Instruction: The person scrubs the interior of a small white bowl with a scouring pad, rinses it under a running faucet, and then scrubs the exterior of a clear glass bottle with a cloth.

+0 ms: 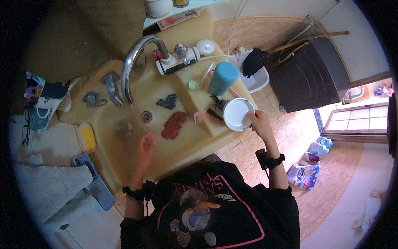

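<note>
Pinched at its rim, a white round dish (238, 114) is in my right hand (261, 123), over the right edge of the yellowish sink (161, 162). My left hand (147, 144) is blurred over the basin, below the curved chrome faucet (126, 71) and a thin trickle of water. Whether it holds anything does not show. Near the drain (146, 116) lie a wet reddish cloth (174, 125) and a dark grey scrap (167, 101). A pink comb (200, 117) is on the basin's right side, and beside the dish is a dark narrow object (215, 114).
A blue bottle (223, 77) stands on the right ledge, near a pale green-based brush or scoop (195, 84). A yellow soap bar (88, 139) sits in a dish at left, above a towel (56, 186). Detergent bottles (318, 149) stand on the floor at right.
</note>
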Demonstrator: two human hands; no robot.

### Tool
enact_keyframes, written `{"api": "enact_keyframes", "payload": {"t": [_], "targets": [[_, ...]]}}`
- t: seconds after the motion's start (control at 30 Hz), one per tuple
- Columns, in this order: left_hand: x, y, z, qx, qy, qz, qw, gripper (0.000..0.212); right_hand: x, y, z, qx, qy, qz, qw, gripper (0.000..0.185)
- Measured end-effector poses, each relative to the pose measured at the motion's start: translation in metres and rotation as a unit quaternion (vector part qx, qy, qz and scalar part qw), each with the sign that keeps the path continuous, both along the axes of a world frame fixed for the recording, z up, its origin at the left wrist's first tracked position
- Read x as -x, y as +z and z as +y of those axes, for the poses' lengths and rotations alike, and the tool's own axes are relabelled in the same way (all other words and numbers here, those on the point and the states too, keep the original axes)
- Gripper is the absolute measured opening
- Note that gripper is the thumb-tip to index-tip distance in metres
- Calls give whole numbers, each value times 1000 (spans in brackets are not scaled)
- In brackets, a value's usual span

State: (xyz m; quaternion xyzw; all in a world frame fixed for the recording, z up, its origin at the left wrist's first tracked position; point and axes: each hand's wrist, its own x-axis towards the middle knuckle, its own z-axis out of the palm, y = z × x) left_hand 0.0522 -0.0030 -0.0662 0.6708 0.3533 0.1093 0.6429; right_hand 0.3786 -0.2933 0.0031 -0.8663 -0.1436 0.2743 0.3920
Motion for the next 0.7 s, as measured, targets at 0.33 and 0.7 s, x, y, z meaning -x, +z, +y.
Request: {"api": "enact_keyframes", "payload": {"t": [0.33,0.7], "targets": [[-25,10,26,311,165,-189,916,33,-25,-48,-12,54,-12,105,993,45],[-30,41,19,-21,7,7,1000,29,-26,-66,-22,79,-19,75,994,51]]}}
